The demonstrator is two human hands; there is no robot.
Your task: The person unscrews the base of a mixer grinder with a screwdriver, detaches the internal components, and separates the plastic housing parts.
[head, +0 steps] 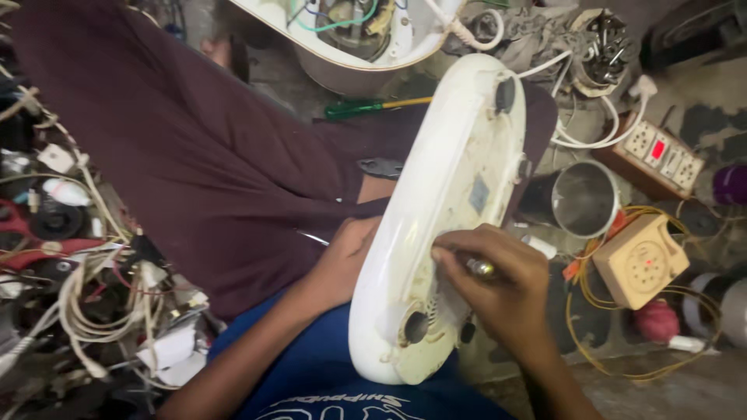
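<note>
A long white plastic appliance base (pixel 459 179) lies tilted across my lap, its underside facing up, with black rubber feet and a round hole near the close end. My left hand (pixel 346 257) grips its left edge from beneath, fingers partly hidden by the shell. My right hand (pixel 506 292) rests on the underside near the close end, fingers closed around a small shiny metal tool (pixel 481 269) whose tip is hidden.
Dark maroon cloth (pixel 179 148) covers my leg at left. A green-handled screwdriver (pixel 373 105) lies beyond. A steel cup (pixel 583 198), power strip (pixel 661 155), beige box (pixel 642 260) with yellow wire sit right. Tangled cables and parts (pixel 85 295) pile at left. Another open appliance (pixel 350 31) lies at top.
</note>
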